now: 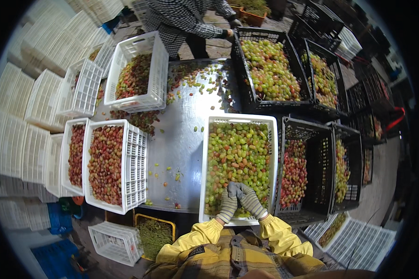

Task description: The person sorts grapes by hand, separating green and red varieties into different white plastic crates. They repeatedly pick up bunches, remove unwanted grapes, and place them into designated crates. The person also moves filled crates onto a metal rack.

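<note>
A white plastic crate [273, 157] filled with green and reddish grapes [239, 150] stands directly before me on a metal table. Over its near end, my left hand [227, 205] and my right hand [251, 201] meet, both in striped grey gloves. Their fingertips come together just above the fruit. Whether anything small is pinched between them cannot be made out, as the gloves cover that spot. Yellow sleeves cover both forearms.
The metal table [178, 146] bears scattered grapes. White crates of red grapes [105, 164] stand left, black crates [307, 120] right. Across the table, a person in checked clothing [185, 24] holds a black crate of grapes [270, 69]. A yellow-rimmed bin of stems [155, 233] sits below the table's near edge.
</note>
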`<state>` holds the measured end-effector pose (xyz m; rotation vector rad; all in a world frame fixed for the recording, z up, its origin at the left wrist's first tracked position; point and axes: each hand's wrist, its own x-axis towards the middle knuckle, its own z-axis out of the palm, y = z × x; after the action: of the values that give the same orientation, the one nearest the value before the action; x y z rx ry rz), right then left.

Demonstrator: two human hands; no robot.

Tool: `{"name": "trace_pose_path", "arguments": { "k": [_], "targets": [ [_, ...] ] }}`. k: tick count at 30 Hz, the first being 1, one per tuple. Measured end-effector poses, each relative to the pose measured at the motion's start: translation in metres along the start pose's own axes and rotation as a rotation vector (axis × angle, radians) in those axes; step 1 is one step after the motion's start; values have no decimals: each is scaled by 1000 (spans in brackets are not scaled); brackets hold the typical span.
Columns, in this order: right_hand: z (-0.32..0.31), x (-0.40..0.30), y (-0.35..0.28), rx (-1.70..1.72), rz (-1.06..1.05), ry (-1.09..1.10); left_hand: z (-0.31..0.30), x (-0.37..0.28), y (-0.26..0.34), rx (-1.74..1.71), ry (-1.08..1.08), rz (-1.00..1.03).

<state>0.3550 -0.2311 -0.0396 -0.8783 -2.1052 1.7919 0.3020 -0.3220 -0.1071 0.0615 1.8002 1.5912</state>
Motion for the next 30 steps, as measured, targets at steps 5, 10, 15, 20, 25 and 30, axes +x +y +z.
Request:
{"name": "trace_pose_path", "arguments": {
  "k": [5,10,15,20,25,30],
  "targets": [
    [-28,57,-44,511,432,-174,-8,19,-21,125,-58,236],
    [23,148,-29,-790,-35,-268,-16,-27,38,345,55,357],
    [65,167,-35,-1000,96,-419,-27,-37,18,-252,121,-58],
    [44,125,-41,-955,1,-405,-28,-9,50,-696,181,-347],
    [21,60,-70,-1059,-98,-497,-29,25,52,-705,-9,-502],
    [-36,48,-62,-84,37,-544,-9,15,64,-631,-166,-438]
  ]
}}
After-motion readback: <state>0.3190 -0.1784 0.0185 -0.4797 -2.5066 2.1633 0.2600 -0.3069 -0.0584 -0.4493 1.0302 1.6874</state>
